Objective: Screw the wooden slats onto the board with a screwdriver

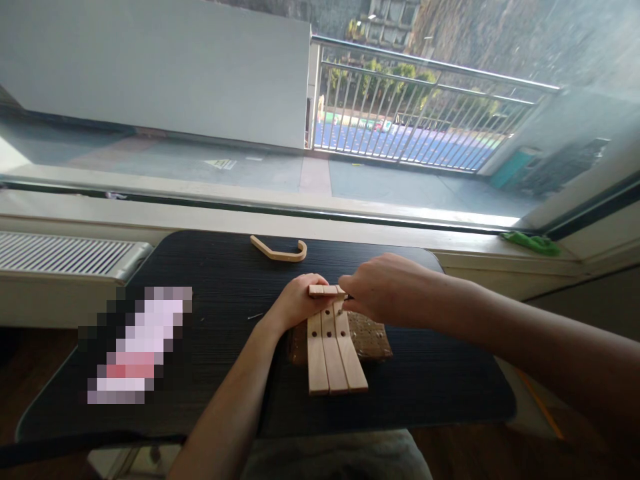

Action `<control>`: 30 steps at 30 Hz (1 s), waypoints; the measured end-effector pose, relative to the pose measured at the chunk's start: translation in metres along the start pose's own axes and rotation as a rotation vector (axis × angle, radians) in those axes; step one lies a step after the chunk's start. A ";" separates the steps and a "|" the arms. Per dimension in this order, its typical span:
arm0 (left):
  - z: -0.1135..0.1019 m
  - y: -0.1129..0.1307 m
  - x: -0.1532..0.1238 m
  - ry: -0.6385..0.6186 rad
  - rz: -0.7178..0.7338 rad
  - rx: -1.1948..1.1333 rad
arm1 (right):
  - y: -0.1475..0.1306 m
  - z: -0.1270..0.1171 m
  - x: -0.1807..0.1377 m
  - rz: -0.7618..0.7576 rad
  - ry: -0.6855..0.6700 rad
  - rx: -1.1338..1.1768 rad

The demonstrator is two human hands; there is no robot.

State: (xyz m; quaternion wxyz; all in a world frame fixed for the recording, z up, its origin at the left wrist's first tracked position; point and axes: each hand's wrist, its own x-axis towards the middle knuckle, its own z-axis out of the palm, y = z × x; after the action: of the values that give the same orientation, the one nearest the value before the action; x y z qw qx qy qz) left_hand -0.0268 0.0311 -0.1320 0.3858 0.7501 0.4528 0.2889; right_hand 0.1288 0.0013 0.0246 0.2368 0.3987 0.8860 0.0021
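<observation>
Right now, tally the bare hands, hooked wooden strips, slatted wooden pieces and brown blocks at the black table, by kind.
Hands: 2 (left hand, right hand)
Hooked wooden strip: 1
Slatted wooden piece: 1
Brown block: 1
Total: 5

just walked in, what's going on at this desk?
A person is working bare-handed on a three-slat wooden piece, which lies over a brown block on the black table. The left hand steadies its far end; the right hand is at its far right edge, its grip mostly hidden. A hook-shaped wooden strip lies apart, near the table's far edge.
</observation>
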 end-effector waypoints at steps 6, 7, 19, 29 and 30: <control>-0.001 -0.010 0.001 -0.064 -0.032 -0.166 | 0.000 0.003 -0.001 0.053 0.010 0.014; -0.001 -0.011 0.001 -0.071 -0.036 -0.184 | 0.001 0.003 -0.001 0.056 0.014 0.020; -0.002 -0.014 0.000 -0.118 -0.076 -0.268 | 0.001 0.002 -0.012 0.017 0.061 -0.007; -0.002 -0.016 0.000 -0.136 -0.094 -0.309 | 0.002 0.004 -0.014 -0.005 0.063 -0.065; -0.003 -0.016 0.000 -0.133 -0.094 -0.312 | 0.002 0.004 -0.014 -0.006 0.064 -0.061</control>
State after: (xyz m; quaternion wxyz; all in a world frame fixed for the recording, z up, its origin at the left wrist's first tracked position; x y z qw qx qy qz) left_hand -0.0360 0.0366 -0.1438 0.5396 0.6766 0.4107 0.2871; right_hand 0.1398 -0.0084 0.0276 0.2203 0.3885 0.8938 0.0409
